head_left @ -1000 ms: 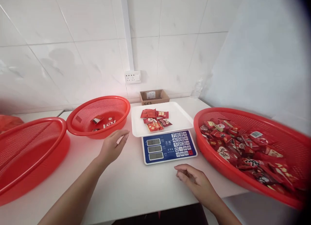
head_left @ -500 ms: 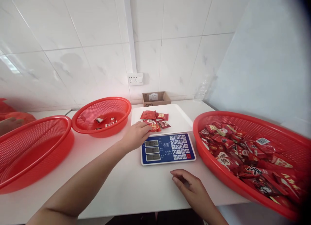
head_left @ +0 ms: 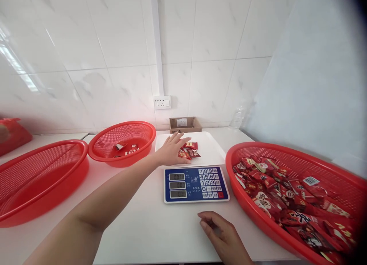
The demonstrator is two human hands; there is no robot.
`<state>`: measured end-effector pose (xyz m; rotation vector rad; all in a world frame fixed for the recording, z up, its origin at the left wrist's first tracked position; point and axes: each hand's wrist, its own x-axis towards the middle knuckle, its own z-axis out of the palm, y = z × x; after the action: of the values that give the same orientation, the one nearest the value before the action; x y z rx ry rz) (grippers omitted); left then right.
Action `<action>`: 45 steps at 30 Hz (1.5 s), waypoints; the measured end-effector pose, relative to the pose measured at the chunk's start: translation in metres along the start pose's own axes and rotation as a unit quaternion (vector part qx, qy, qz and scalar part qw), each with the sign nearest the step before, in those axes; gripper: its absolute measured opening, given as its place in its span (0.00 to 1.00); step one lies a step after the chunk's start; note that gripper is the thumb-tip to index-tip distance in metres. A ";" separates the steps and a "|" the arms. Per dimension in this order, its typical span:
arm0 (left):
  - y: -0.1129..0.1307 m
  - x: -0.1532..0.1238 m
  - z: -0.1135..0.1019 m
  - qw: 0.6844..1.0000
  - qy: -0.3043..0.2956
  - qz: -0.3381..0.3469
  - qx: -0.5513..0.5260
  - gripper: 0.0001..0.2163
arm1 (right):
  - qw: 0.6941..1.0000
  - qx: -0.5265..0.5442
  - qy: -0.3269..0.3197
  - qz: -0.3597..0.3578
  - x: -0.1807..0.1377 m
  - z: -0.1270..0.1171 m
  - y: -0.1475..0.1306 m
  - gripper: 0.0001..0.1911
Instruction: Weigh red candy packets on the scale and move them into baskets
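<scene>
My left hand reaches over the white pan of a digital scale, its fingers spread above several small red snack packets. Part of the packets is hidden under that hand, and whether it touches them I cannot tell. The blue keypad and display panel of the scale faces me. Below the panel, my right hand is at the table with loosely curved fingers, a gap between thumb and forefinger, and nothing visible in it.
To the right, a big red basket holds many red packets. A red basket with a few packets stands left of the scale, beside another red basket. Behind the scale are a cardboard box and a wall socket.
My left hand has shifted onto the packets and its fingers have spread. My right hand stays beside the scale. A hand at the far left edge is no longer visible there. The view has tilted slightly.
</scene>
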<state>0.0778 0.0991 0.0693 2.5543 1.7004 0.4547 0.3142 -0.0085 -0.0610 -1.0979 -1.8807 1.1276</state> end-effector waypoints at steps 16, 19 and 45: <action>-0.008 0.041 0.009 0.983 -0.174 -0.054 0.003 0.38 | 0.999 -0.031 0.004 0.008 -0.001 0.000 0.001 0.15; -0.011 0.039 0.008 0.985 -0.163 -0.054 -0.003 0.38 | 0.999 -0.031 0.003 0.011 -0.002 0.000 0.002 0.15; 0.030 0.054 0.011 0.977 -0.062 0.107 0.173 0.11 | 0.999 -0.043 0.008 0.022 -0.001 -0.001 0.002 0.16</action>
<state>0.1266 0.1376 0.0759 2.9517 1.5883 -0.0014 0.3158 -0.0084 -0.0631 -1.1973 -1.9166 1.0668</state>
